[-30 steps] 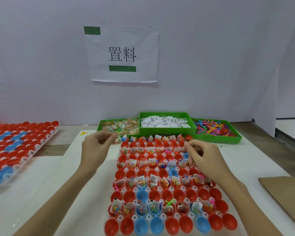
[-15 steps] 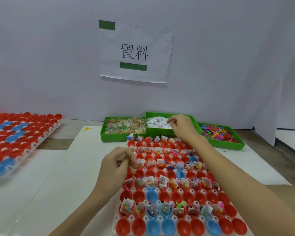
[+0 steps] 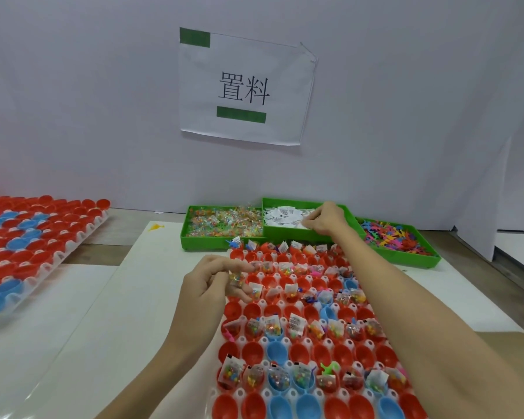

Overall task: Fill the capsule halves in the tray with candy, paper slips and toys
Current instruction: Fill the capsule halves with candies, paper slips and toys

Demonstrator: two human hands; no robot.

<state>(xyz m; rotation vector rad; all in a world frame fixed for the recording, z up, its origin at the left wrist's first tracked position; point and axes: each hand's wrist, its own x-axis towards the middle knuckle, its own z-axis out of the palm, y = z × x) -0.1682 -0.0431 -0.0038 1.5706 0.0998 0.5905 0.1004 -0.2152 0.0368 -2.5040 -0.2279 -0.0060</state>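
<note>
Left hand (image 3: pixel 208 285) pinches a candy packet (image 3: pixel 235 279) over the capsule tray's (image 3: pixel 312 337) left edge, ready to drop; right hand (image 3: pixel 322 220) reaches into the middle green bin (image 3: pixel 307 235), fingers curled among paper slips (image 3: pixel 282 214), apparently gathering some.

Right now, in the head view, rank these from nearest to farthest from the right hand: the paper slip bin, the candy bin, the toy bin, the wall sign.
1. Paper slip bin: middle bin; the right hand reaches into it.
2. Candy bin at left and toy bin at right: too close to call.
3. Wall sign: high on the wall behind.
</note>
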